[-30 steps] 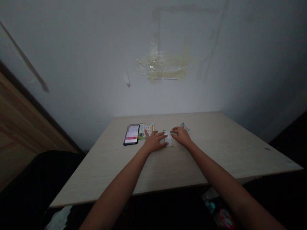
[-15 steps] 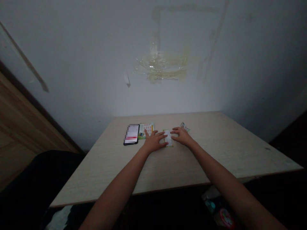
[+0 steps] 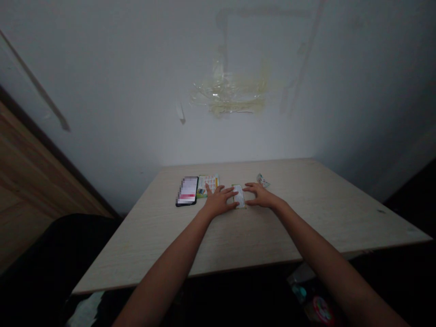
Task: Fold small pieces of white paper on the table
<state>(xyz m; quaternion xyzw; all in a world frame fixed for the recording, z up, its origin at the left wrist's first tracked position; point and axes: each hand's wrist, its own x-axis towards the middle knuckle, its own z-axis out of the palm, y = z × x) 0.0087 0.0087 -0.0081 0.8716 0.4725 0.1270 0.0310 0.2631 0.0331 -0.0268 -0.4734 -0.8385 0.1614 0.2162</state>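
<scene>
My left hand (image 3: 218,201) lies flat on the table with its fingers spread, the fingertips at the left edge of a small white-and-yellow packet (image 3: 239,196). My right hand (image 3: 260,196) rests palm down on the other side of the packet, its fingertips close to the right edge. Neither hand grips anything. Left of my left hand are a phone (image 3: 187,190) with a pixelated screen and a colourful printed card (image 3: 208,185). A small crumpled wrapper (image 3: 263,180) lies just beyond my right hand.
The light wood-grain table (image 3: 245,240) stands against a white wall (image 3: 136,91) marked with old tape residue (image 3: 228,95). A wooden panel (image 3: 30,181) and a dark object (image 3: 57,250) are at the left. Assorted items lie on the floor below the table's front right.
My right hand has slid slightly right, away from the packet, and its fingers lie flatter. My left hand and the objects on the table stay in place.
</scene>
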